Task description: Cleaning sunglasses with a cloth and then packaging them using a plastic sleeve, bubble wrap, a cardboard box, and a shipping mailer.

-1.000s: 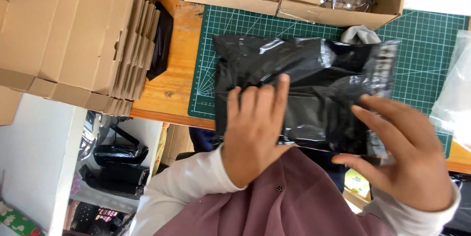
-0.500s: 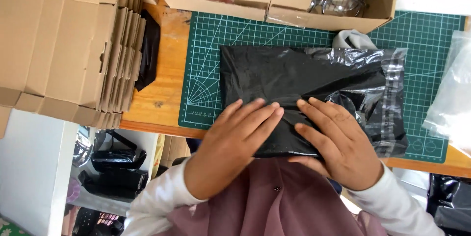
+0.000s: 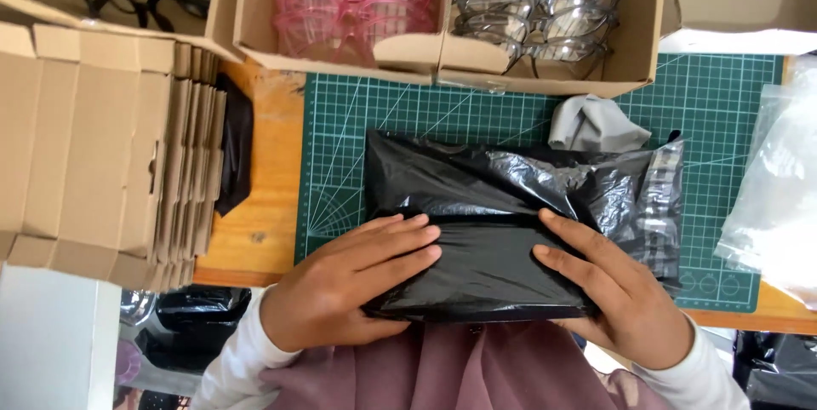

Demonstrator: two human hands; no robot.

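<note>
Behind the parcel: grey cloth (image 3: 593,123), cardboard box of pink glasses (image 3: 345,3), box of clear glasses (image 3: 536,3); flat cartons (image 3: 102,150) stacked left, clear bags (image 3: 779,197) right. Green cutting mat (image 3: 357,120) on wooden table (image 3: 255,223). Glossy, crinkled black poly mailer (image 3: 502,223) lies on the mat's near edge, left hand (image 3: 349,286) and right hand (image 3: 617,291) pressing flat on it, fingers slightly spread.

White long sleeves (image 3: 242,350), mauve garment (image 3: 442,372) over them.
</note>
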